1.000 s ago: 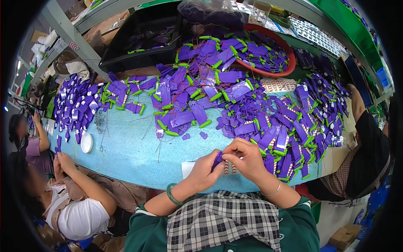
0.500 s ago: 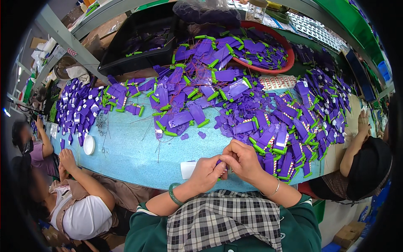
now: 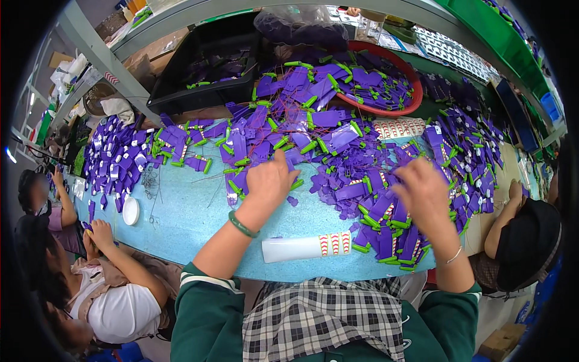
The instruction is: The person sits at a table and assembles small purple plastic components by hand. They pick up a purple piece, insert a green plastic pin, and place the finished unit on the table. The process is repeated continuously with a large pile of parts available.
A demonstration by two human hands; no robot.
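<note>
My left hand reaches over the near edge of a heap of flat purple plastic pieces with green ends and thin red wires. Its index finger and thumb are apart, and the other fingers are partly hidden. My right hand, somewhat blurred, hangs over a right-hand heap of purple pieces with red-and-white chevron stickers. The fingers there are curved and apart, with nothing visible between them. Between my forearms lies a white sticker strip, with several chevron stickers at its right end.
A black bin and a red basin with purple pieces stand at the back. A white round lid or dish lies left, near another purple heap. Co-workers sit on both sides. A metal shelf post rises at the left.
My hands were together near the table's front edge, fingers pinched on a small purple piece. They have parted, left hand forward-left, right hand forward-right, uncovering the sticker strip.
</note>
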